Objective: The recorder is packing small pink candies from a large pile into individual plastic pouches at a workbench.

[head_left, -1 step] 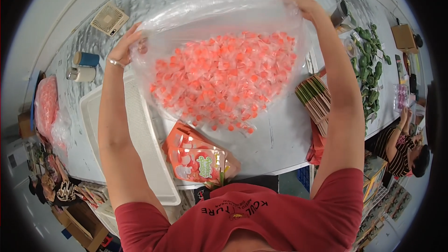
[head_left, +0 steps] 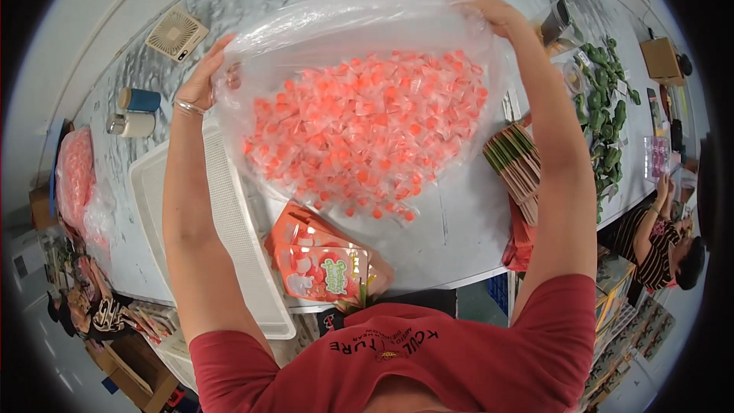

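Observation:
A large clear plastic bag lies across the table, wide along its far edge. Inside it, many small clear-wrapped pieces, each with an orange-red centre, form a broad heap. At the bag's left corner my left hand is closed on the plastic, a bracelet on its wrist. My right hand grips the far right corner, its fingertips partly hidden by the film. Both arms are stretched forward around the bag. Nearer my body, a stack of red printed pouches rests just below the heap.
A white perforated tray sits under my left forearm. To the left are a small fan, two spools and another bag of pink pieces. Right of me lie folded pouches and green plush items; a person works beyond.
The bag's far edge and my right hand have come slightly nearer to me. My left hand stays almost in place on its corner.

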`<state>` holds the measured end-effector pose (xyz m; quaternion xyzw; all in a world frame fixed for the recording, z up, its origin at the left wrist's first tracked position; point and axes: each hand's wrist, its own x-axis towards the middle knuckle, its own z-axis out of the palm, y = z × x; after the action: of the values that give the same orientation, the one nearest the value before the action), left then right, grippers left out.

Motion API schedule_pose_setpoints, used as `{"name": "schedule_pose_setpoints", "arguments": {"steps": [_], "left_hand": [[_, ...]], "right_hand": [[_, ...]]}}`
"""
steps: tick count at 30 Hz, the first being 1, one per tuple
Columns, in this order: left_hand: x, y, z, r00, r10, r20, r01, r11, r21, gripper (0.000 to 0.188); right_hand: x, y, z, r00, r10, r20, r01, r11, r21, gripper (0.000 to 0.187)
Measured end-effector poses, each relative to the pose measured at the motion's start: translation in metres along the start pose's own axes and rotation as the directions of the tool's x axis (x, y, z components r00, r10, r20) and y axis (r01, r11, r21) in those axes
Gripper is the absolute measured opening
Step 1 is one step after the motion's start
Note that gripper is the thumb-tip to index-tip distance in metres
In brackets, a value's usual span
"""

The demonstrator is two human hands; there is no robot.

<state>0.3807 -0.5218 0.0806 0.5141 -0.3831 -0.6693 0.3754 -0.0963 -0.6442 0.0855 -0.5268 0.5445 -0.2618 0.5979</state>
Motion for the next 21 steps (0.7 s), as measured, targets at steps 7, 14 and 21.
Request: {"name": "schedule_pose_setpoints", "arguments": {"steps": [7, 14, 21], "left_hand": [[0.086, -0.120, -0.046, 0.858, 0.475, -0.198, 0.033, 0.334, 0.942, 0.047], [0.112, -0.145, -0.001, 0.930, -0.029, -0.367, 0.324, 0.538, 0.778, 0.055], [0.091, -0.135, 0.014, 0.797, 0.064, -0.600, 0.561, 0.289, 0.776, 0.035]], "right_hand": [[0.000, 0.057, 0.000, 0.944, -0.327, 0.037, 0.291, 0.777, -0.558, 0.047], [0.041, 0.180, -0.007, 0.753, -0.655, 0.064, 0.348, 0.313, -0.884, 0.029], [0.048, 0.158, -0.024, 1.000, 0.003, -0.023, -0.018, 0.728, -0.685, 0.028]]}}
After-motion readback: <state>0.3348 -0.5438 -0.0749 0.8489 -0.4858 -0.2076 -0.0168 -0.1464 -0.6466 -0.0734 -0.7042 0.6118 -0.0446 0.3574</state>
